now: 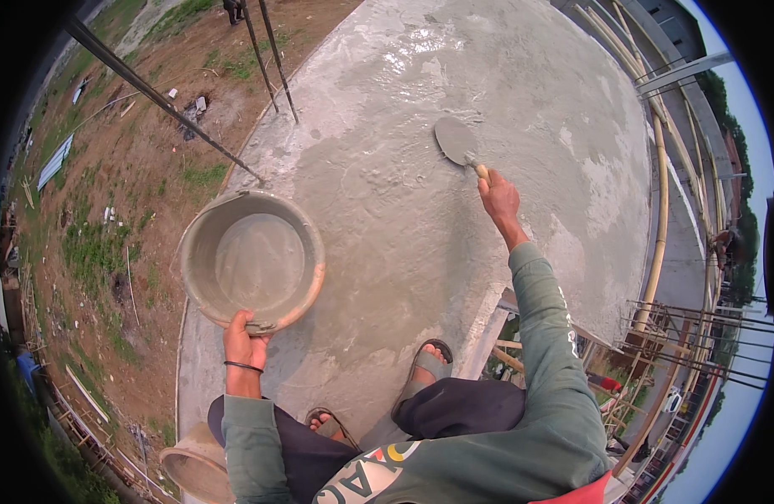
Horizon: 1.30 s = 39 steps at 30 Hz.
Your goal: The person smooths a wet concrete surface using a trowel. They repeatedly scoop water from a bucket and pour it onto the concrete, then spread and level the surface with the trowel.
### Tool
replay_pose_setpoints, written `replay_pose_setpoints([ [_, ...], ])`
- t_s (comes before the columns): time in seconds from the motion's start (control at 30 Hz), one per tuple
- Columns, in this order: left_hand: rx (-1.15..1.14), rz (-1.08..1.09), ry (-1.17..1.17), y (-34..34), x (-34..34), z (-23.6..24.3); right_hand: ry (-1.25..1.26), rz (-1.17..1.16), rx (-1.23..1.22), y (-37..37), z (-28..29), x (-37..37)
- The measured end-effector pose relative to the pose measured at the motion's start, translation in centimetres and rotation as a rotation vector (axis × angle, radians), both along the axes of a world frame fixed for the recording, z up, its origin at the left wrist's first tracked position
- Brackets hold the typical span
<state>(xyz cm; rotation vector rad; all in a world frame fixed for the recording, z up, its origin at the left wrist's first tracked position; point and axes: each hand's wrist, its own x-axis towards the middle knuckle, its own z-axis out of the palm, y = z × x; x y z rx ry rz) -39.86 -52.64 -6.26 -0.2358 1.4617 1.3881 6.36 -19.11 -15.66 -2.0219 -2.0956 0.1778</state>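
Note:
My left hand (pixel 246 347) grips the near rim of a round mortar bucket (pixel 311 239), its thumb over the edge. A thin layer of grey wet cement lies in the bottom of the bucket, and its walls are smeared with it. My right hand (pixel 500 200) is closed around the wooden handle of a trowel (pixel 456 140) with a rounded, cement-coated blade. The blade is over the wet grey slab (pixel 387 227); whether it touches the surface I cannot tell. Shiny, rippled cement spreads across the slab around and beyond the trowel.
Steel rods (pixel 168 99) rise from the slab's left edge, beyond which bare ground lies below. A second bucket (pixel 194 470) sits by my left leg. An opening (pixel 506 344) cuts the slab at my right. Bamboo poles (pixel 658 210) and rebar (pixel 697 336) line the right side.

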Motion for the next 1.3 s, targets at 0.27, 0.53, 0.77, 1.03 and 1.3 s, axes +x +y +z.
replay_pose_setpoints([
  [0.27, 0.048, 0.056, -0.004, -0.2, 0.2, -0.1, 0.033, -0.166, -0.007, 8.9, -1.0, 1.1],
  [0.53, 0.010, 0.029, -0.011, -0.3, 0.5, -0.3, 0.044, 0.282, 0.011, 5.5, 0.6, -3.2],
  [0.77, 0.050, 0.026, 0.008, 0.2, 0.8, 0.1, 0.102, 0.183, -0.108, -1.6, -0.8, -10.6],
  [1.03, 0.041, 0.018, -0.020, 0.1, 1.0, -0.1, 0.116, 0.255, -0.055, -2.5, 0.4, -16.1],
  [1.3, 0.043, 0.078, -0.031, 0.3, 1.6, 0.6, 0.111, 0.518, -0.102, -1.8, 0.9, -18.2],
])
